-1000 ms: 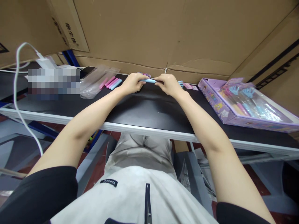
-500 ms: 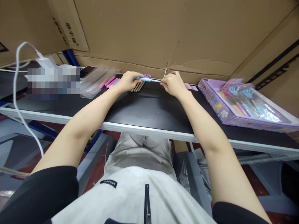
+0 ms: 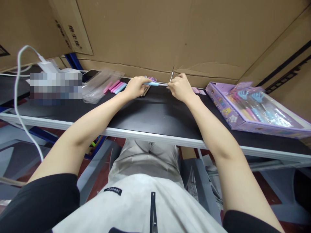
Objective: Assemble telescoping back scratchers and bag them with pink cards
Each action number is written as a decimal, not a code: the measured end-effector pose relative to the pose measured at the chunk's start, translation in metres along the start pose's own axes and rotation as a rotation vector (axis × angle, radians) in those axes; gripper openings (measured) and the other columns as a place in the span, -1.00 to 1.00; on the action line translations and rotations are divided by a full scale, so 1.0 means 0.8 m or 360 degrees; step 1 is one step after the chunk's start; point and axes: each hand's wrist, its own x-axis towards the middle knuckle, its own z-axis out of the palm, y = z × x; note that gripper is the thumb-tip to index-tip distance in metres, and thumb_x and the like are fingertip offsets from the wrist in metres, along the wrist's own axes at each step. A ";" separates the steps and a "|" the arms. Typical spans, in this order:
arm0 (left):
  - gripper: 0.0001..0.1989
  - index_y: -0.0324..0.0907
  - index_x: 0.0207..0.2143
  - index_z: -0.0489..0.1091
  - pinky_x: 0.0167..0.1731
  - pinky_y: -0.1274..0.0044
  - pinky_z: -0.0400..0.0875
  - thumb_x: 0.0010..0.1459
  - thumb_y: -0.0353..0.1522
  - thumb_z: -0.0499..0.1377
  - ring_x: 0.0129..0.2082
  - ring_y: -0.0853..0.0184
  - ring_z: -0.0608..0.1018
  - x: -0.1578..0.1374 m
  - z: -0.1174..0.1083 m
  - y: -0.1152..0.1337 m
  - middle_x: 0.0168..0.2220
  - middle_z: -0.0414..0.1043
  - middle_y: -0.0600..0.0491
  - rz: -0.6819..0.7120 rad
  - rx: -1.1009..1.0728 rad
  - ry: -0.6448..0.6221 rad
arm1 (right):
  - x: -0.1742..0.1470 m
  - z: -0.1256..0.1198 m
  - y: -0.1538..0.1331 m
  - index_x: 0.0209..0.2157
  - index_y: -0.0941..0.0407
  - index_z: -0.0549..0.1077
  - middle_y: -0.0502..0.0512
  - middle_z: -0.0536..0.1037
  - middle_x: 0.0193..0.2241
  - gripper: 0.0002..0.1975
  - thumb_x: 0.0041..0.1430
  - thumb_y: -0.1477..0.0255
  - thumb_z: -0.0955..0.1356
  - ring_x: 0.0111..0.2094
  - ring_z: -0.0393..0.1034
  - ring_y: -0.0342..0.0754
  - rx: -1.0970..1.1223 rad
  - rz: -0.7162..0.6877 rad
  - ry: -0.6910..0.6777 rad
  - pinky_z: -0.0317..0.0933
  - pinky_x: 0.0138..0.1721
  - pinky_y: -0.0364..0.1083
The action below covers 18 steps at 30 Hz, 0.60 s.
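My left hand (image 3: 136, 88) is closed around a light-blue handle (image 3: 152, 83) from which a thin silvery rod (image 3: 162, 84) runs to the right. At the rod's other end, my right hand (image 3: 179, 86) pinches with fingers pressed together. A narrow, pointed whitish piece (image 3: 172, 75) sticks up from those fingers; its kind is unclear. Just under and beside my left hand lie dark brown sticks (image 3: 145, 91), partly hidden. Pink and purple curved claw-like prongs (image 3: 153, 79) show behind the handle.
Pink and blue tubes (image 3: 117, 86) and clear plastic bags (image 3: 97, 85) lie on the left. On the right stands a purple box (image 3: 224, 108) with bagged claw-ended sticks (image 3: 257, 103). Cardboard (image 3: 155, 35) walls the black table's (image 3: 155, 116) back. A white cable (image 3: 16, 84) hangs left.
My left hand and the light-blue handle have shifted slightly to the right and down. More of the blue tubes show, and fewer of the brown sticks. The right hand has barely moved.
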 end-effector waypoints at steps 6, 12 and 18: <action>-0.56 -0.13 0.14 0.65 0.21 0.29 0.49 0.30 -0.44 0.14 0.18 0.02 0.65 -0.003 0.001 0.009 0.10 0.70 -0.07 -0.0037 0.0055 0.0004 | 0.000 0.000 0.002 -0.05 0.18 0.73 0.31 0.69 -0.19 -0.60 0.49 0.48 0.24 0.00 0.50 0.22 -0.0051 0.0032 -0.0041 0.14 0.19 0.33; -0.62 -0.23 0.13 0.63 0.15 0.28 0.52 0.37 -0.40 0.16 0.10 -0.04 0.69 -0.006 0.003 0.054 -0.01 0.70 -0.16 -0.0189 0.0260 -0.0260 | -0.001 -0.013 0.008 0.12 0.08 0.68 0.29 0.68 0.08 -0.57 0.54 0.47 0.20 0.27 0.44 0.26 -0.0044 0.0180 0.0054 0.05 0.41 0.43; -0.60 -0.37 0.13 0.60 0.18 0.27 0.51 0.43 -0.40 0.08 0.14 -0.10 0.66 0.008 0.014 0.125 0.10 0.63 -0.34 -0.0208 0.0371 -0.0474 | -0.010 -0.013 0.014 0.45 0.04 0.41 0.24 0.27 0.53 -0.42 0.58 0.45 0.08 0.56 0.07 0.27 -0.0195 0.0483 0.0136 -0.15 0.52 0.45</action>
